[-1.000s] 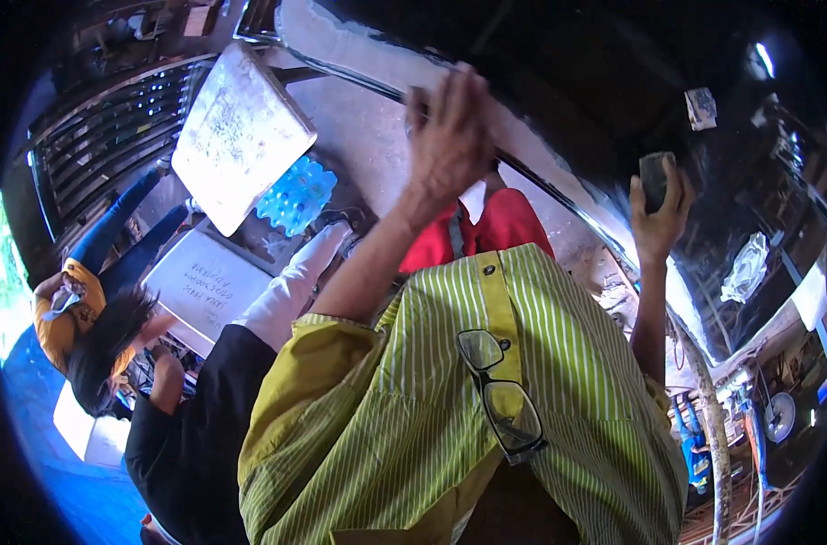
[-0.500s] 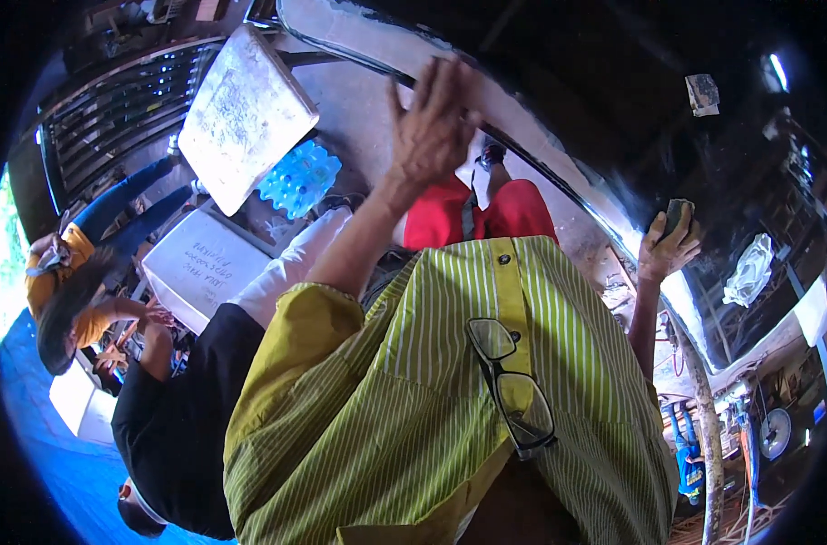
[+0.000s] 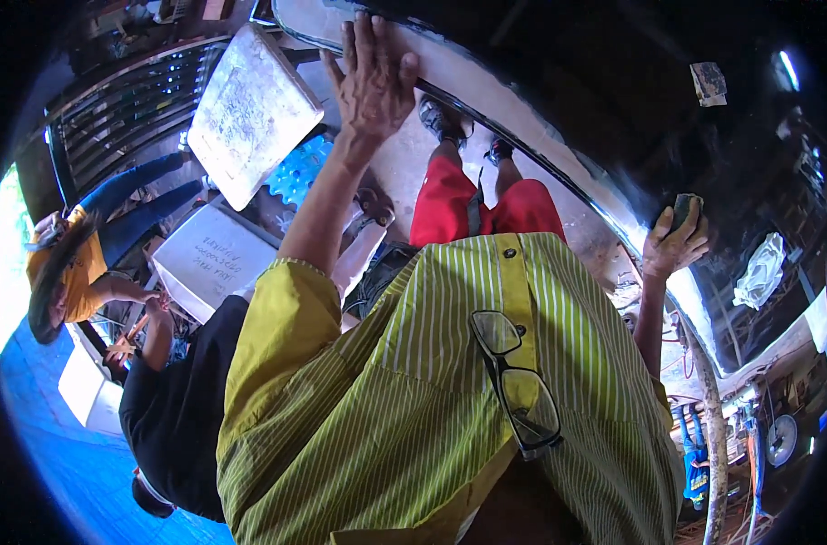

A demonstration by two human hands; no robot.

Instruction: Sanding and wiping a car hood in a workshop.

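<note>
A large dark, glossy panel (image 3: 577, 82) with a pale border (image 3: 500, 95) stretches before me from the top to the right. My left hand (image 3: 373, 91) reaches to its near edge at upper left, fingers stretched out over the pale border and holding nothing. Over the panel's right part, my right hand (image 3: 673, 243) grips a small dark block (image 3: 690, 208) between thumb and fingers. Whether the block touches the surface is hard to tell. Near that hand lies a crumpled white sheet or cloth (image 3: 760, 272); farther off on the panel is a small worn piece of paper (image 3: 708, 84).
A pale, stained board-like seat (image 3: 250, 113) stands at left, beside blue plastic bottles (image 3: 300, 173) and a white box (image 3: 209, 254). Two people are at left, one in black (image 3: 182, 409), one in orange (image 3: 82, 263). A wooden pole (image 3: 711, 436) rises at lower right.
My left hand has moved left and farther away, from above the panel's near edge to its pale border. The right hand keeps the block in nearly the same place.
</note>
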